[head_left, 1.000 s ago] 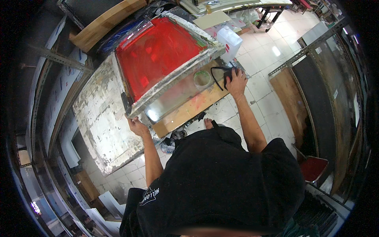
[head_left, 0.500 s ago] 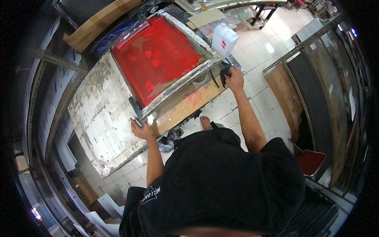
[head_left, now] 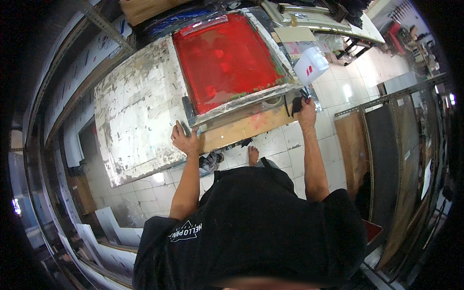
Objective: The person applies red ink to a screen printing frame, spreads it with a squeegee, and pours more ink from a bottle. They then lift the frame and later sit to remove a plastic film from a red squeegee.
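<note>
A printing screen (head_left: 231, 57) with bright red mesh and a paint-stained frame lies tilted on the worktable. My left hand (head_left: 185, 141) is at its near left corner, fingers bent and thumb apart. Between them is a small dark, narrow thing that I cannot make out. A black tab (head_left: 188, 106) stands on the frame just beyond that hand. Farther right, my right hand (head_left: 307, 116) is closed on a black cloth (head_left: 297, 107) beside the near right corner. Next to this hand stands a translucent white plastic jug (head_left: 311, 67) with red marks.
The table's whitish, paint-flaked top (head_left: 137, 104) stretches left. A tan board (head_left: 241, 126) runs under the frame's near edge, with a tape roll (head_left: 273, 101) on it. Metal shelving with boards (head_left: 386, 145) stands at right, more racks (head_left: 72, 96) at left. A bare foot (head_left: 253, 155) shows below.
The whole view has turned and shifted, so the table sits farther right. My left hand has turned, its thumb now nearer the frame corner. The right hand still grips the black cloth.
</note>
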`<control>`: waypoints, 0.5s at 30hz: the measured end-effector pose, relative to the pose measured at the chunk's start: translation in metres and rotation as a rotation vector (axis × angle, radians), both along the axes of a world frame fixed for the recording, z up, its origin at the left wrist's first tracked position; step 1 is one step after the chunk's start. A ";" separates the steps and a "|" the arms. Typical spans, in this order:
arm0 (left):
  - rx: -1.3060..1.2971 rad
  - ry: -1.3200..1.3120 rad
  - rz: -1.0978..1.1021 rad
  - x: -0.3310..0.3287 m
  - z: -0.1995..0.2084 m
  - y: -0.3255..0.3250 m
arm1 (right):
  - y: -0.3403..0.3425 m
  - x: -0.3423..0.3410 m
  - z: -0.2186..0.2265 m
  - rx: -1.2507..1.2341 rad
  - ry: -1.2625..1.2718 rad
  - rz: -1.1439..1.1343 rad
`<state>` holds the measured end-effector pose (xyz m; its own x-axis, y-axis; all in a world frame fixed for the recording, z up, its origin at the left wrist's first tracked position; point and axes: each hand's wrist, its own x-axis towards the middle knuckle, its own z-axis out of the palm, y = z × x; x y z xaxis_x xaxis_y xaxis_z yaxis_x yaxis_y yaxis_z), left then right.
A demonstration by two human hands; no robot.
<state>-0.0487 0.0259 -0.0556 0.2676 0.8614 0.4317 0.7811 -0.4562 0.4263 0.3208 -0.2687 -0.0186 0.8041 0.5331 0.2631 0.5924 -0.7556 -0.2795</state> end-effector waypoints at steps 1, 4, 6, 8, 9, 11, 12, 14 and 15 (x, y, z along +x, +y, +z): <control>-0.023 -0.004 -0.001 -0.001 0.000 -0.003 | -0.004 0.004 0.003 -0.003 0.027 -0.002; -0.056 -0.031 -0.021 0.004 0.006 0.001 | -0.007 0.026 -0.010 0.068 -0.043 -0.070; -0.049 -0.037 -0.018 0.009 0.011 0.000 | -0.016 0.037 -0.019 0.139 -0.017 -0.076; -0.038 -0.041 -0.019 0.009 0.010 -0.001 | -0.007 0.037 -0.012 0.065 -0.009 -0.086; -0.032 -0.037 -0.016 0.009 0.008 -0.001 | -0.003 0.036 -0.007 0.025 -0.007 -0.098; -0.038 -0.033 -0.010 0.010 0.007 -0.001 | 0.000 0.042 -0.012 0.159 0.007 -0.080; -0.043 -0.059 -0.018 0.012 0.004 -0.002 | -0.007 0.048 -0.016 0.144 0.038 -0.100; -0.073 -0.061 -0.047 0.008 0.002 0.000 | 0.005 0.045 -0.006 0.076 0.125 -0.140; -0.077 -0.052 -0.037 0.000 0.005 0.003 | 0.022 0.024 0.029 0.023 0.177 -0.158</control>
<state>-0.0488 0.0290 -0.0501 0.2785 0.8826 0.3789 0.7404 -0.4485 0.5006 0.3446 -0.2471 0.0107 0.9119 0.3921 0.1209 0.4071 -0.8275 -0.3867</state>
